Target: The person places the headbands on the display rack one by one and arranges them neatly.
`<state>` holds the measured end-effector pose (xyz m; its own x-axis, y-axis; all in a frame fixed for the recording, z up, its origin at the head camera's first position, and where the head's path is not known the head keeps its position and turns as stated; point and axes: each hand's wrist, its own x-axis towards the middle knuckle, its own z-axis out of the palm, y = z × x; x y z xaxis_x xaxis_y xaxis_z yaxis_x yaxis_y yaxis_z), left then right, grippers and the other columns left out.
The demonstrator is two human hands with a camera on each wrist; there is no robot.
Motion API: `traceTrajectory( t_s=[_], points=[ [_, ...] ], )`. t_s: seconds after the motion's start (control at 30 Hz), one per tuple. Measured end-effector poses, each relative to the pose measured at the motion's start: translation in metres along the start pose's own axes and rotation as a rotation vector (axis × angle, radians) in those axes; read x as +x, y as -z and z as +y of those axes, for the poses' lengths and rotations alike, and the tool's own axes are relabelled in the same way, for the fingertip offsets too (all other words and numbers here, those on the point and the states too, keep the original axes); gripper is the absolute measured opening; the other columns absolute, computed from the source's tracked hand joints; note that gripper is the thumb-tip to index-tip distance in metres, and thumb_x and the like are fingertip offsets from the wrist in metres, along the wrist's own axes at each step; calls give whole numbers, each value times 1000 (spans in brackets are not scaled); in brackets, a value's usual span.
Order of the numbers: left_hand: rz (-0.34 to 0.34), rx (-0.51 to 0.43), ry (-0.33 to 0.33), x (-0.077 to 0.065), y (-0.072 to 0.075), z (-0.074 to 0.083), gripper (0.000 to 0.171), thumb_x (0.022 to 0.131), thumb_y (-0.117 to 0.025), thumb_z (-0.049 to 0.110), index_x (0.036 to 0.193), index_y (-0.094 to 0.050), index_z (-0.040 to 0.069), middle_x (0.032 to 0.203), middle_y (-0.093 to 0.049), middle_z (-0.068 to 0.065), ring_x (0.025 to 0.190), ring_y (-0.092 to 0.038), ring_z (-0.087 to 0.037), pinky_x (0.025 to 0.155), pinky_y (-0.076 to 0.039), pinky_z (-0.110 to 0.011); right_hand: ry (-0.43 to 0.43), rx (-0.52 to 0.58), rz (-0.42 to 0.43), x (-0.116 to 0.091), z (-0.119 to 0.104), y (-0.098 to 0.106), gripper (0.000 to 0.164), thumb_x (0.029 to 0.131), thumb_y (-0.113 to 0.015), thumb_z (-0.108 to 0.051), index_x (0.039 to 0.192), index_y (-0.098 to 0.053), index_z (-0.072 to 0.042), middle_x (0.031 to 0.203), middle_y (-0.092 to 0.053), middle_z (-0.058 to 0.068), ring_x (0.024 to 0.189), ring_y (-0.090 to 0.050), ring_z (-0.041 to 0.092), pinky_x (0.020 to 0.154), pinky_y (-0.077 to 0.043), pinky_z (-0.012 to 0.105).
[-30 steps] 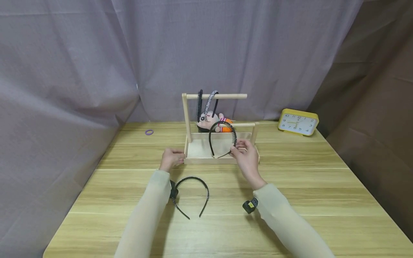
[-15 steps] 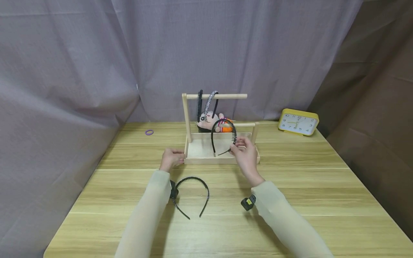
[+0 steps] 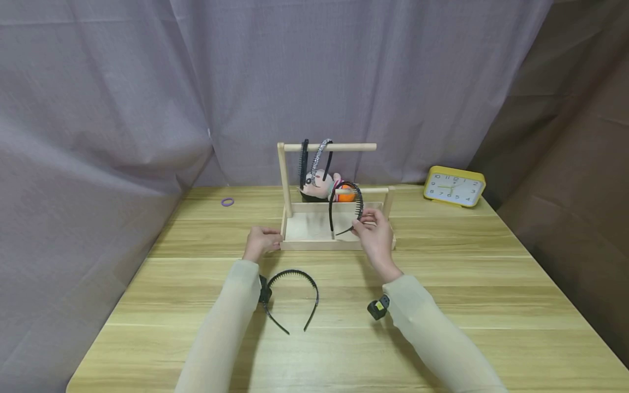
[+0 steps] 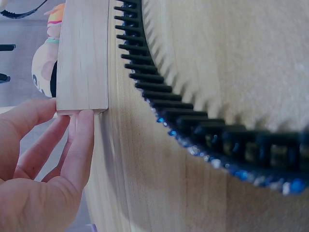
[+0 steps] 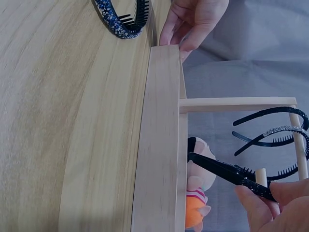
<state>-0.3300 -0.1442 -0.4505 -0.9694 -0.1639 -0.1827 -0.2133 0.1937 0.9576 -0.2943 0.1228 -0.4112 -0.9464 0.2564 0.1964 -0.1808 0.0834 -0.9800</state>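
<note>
My right hand (image 3: 375, 237) pinches a black toothed headband (image 5: 227, 171) by one side, thumb and fingers near its leg. In the head view its upright loop frames the free end of the lower bar (image 3: 371, 190) of a wooden rack (image 3: 319, 245). My left hand (image 4: 46, 159) holds the rack's left end, fingertips on the corner of its tray wall. From the rack's upper bar (image 3: 354, 147) hang a black toothed headband (image 3: 303, 164) and a silver glitter headband (image 3: 319, 155). Another toothed headband with blue glitter (image 3: 293, 271) lies on the table beside my left wrist.
A plush doll (image 3: 319, 186) with an orange lower part lies behind the rack. The yellow clock (image 3: 454, 186) stands at the back right of the table (image 3: 467, 305), and a purple hair tie (image 3: 227, 202) lies at the back left. Grey curtain hangs behind.
My right hand's headband has shifted right and slightly up, its loop coming round the lower bar's free end. The left hand and the rack stay in place.
</note>
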Motion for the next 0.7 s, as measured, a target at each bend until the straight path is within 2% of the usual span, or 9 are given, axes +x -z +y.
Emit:
traceTrajectory(
  t_s=[0.17,0.37,0.5,0.7],
  points=[
    [1,7,6,-1,-1,0,29,84,-68,-2,112,-67,-12,110,-66,-33,85,-72,-27,76,-63,-27,-5,-14,2,2,1,1,29,88,-64,5,115,-54,6,104,-57,16,84,-62,16,77,-63,25],
    [6,-5,-7,0,-1,0,30,84,-68,-3,112,-66,-13,110,-66,-33,81,-72,-26,77,-63,-29,-7,-15,14,4,1,4,27,88,-64,6,113,-54,5,102,-57,13,82,-61,12,75,-62,23],
    [11,-2,-13,-1,-1,1,30,83,-68,-4,112,-66,-13,109,-66,-33,85,-72,-30,77,-63,-29,-10,-10,24,6,3,5,27,88,-63,7,113,-53,5,102,-56,14,80,-59,9,76,-63,24],
    [11,-1,-2,0,-1,-1,31,82,-69,-3,112,-67,-11,109,-67,-32,80,-71,-25,75,-63,-27,-4,-21,33,8,5,8,27,89,-63,6,114,-52,6,101,-55,12,80,-58,9,74,-62,20]
  ],
)
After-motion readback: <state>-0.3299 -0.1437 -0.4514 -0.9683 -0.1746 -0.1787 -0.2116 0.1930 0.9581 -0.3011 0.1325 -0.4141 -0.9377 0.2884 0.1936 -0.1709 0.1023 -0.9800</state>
